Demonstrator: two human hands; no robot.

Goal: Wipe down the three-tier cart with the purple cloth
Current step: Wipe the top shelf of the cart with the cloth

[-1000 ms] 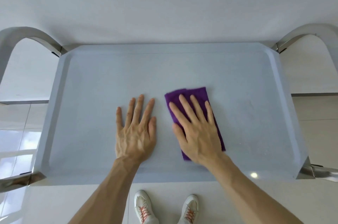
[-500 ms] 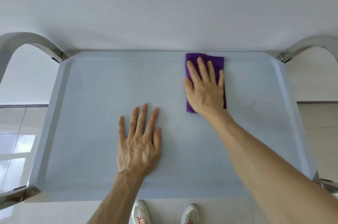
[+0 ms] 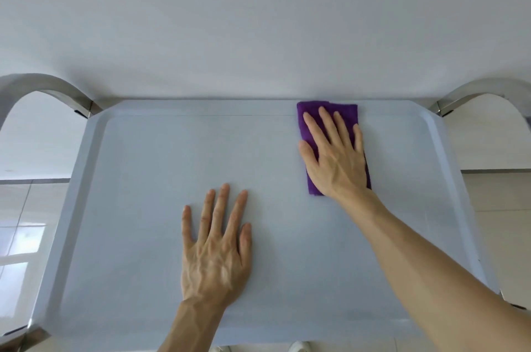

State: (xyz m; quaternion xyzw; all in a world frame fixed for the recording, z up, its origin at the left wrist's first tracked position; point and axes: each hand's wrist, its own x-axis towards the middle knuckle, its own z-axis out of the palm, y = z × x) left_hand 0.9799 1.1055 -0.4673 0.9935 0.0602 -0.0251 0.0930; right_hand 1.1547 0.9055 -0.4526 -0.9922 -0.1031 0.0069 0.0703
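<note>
The cart's top tier (image 3: 149, 167) is a pale grey tray seen from above, with a raised rim. A folded purple cloth (image 3: 349, 113) lies at its far edge, right of centre, its far end against the back rim. My right hand (image 3: 334, 153) presses flat on the cloth with straight, spread fingers and covers most of it. My left hand (image 3: 217, 248) rests flat on the bare tray surface nearer to me, left of centre, fingers straight. The lower tiers are hidden under the top tray.
Curved metal handles rise at the far left (image 3: 43, 87) and far right (image 3: 485, 90) corners of the cart. A white wall (image 3: 258, 21) stands directly behind it. Glossy floor tiles (image 3: 20, 231) show on both sides, and shoe tips (image 3: 298, 347) peek below the near rim.
My right hand slid the cloth from the tray's middle away from me to the far rim and slightly right. My left hand stayed flat in place; the view shifted.
</note>
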